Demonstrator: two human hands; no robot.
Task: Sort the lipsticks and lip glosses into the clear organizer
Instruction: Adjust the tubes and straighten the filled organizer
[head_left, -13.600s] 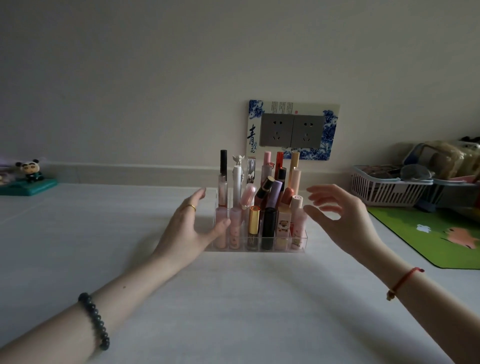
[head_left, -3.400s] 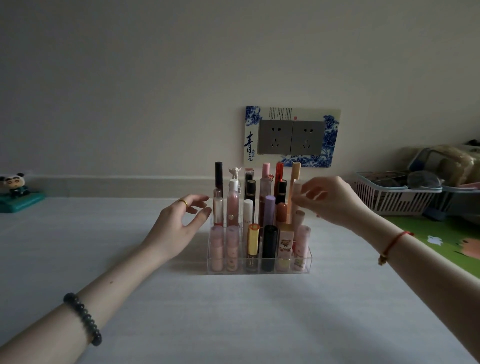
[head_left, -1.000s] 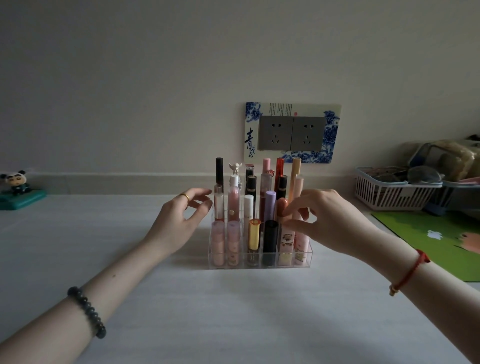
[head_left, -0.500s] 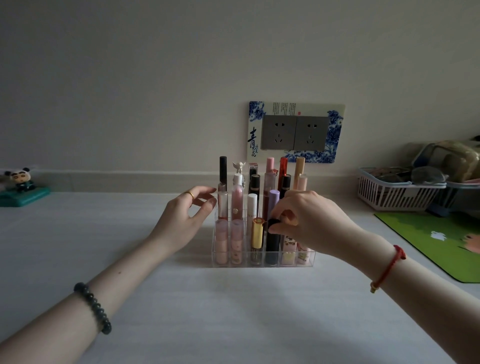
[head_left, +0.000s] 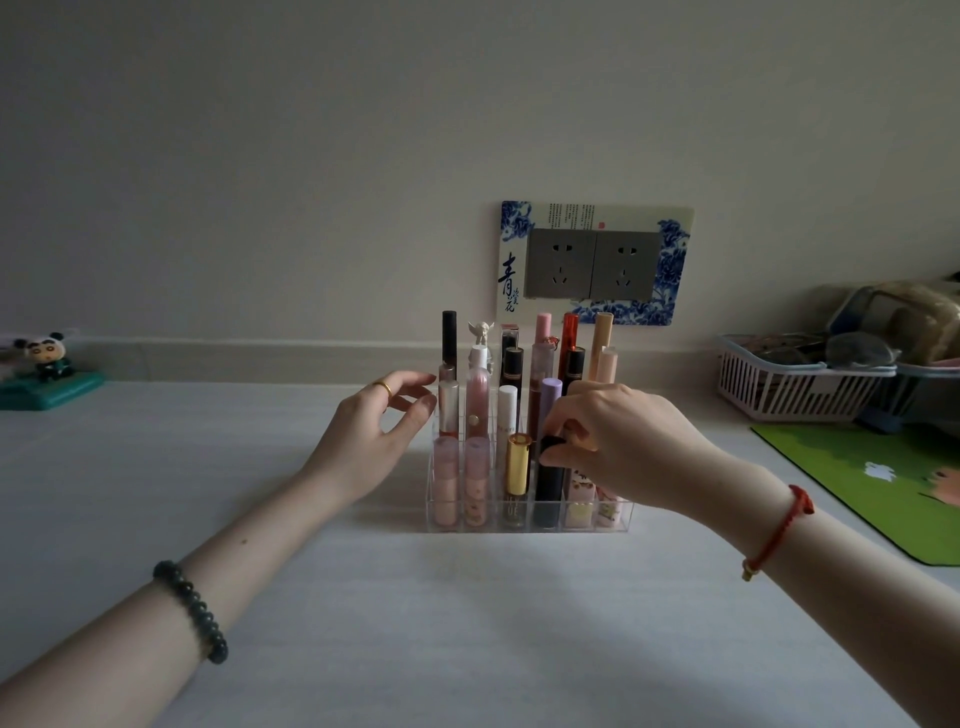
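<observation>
A clear organizer (head_left: 530, 522) stands mid-table, its slots filled with several upright lipsticks and lip glosses. In its front row are two pink tubes (head_left: 447, 483), a gold-capped lipstick (head_left: 518, 467) and a black lipstick (head_left: 548, 491). My right hand (head_left: 618, 447) reaches over the right side, thumb and fingers pinching the top of the black lipstick, which stands in its slot. My left hand (head_left: 374, 436) is at the organizer's left side, fingers spread and touching a clear gloss tube (head_left: 448, 410). The right front tubes are partly hidden by my right hand.
A white basket (head_left: 800, 384) with clutter sits at the back right, and a green mat (head_left: 893, 483) lies in front of it. A panda figurine on a teal base (head_left: 47, 369) is at the far left. Wall sockets (head_left: 592, 265) are behind the organizer.
My right hand came down from the tall back-row tubes to the front row and closed on the black lipstick's cap. My left hand stayed at the organizer's left side.
</observation>
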